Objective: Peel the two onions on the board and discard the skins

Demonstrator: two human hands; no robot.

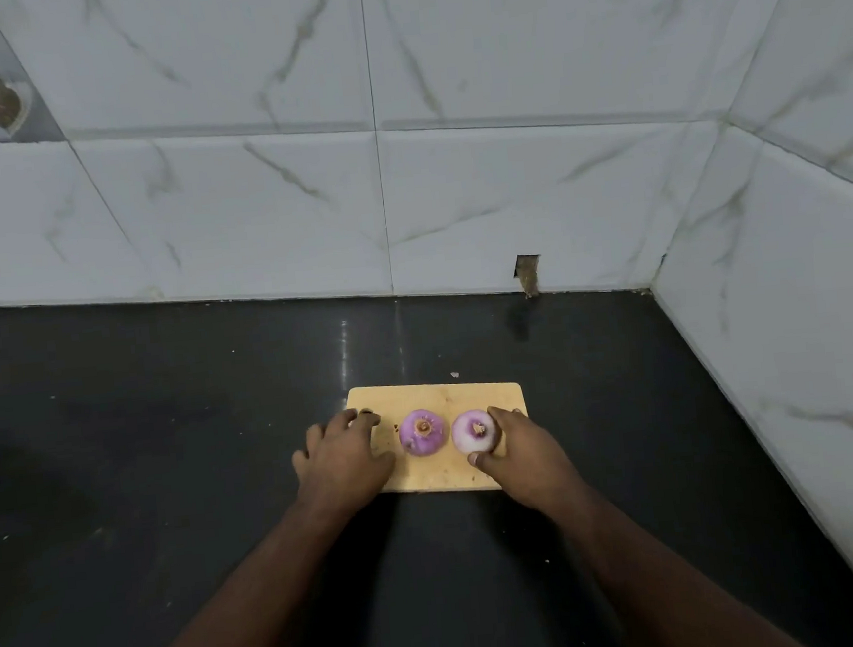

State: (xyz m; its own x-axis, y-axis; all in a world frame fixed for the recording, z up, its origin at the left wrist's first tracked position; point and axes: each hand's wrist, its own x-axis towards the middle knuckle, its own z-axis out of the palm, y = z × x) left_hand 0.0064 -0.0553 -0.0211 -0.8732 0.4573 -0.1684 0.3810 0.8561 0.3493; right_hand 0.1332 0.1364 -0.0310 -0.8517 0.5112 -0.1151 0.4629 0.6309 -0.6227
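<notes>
Two peeled onions stand side by side on a small wooden board (492, 395). The left onion (422, 433) is purple with a brown root end facing up. The right onion (473, 431) is paler, white with a purple top. My right hand (520, 449) holds the right onion, thumb at its near side and fingers curled round its far right side. My left hand (343, 454) rests flat on the board's left end, fingers spread, just left of the purple onion and apart from it. No loose skins show on the board.
The board lies on a dark countertop (165, 423) in a corner of white marble-patterned tiled walls. A small scrap (454, 374) lies just beyond the board's far edge. A chipped hole (528, 273) marks the wall base behind.
</notes>
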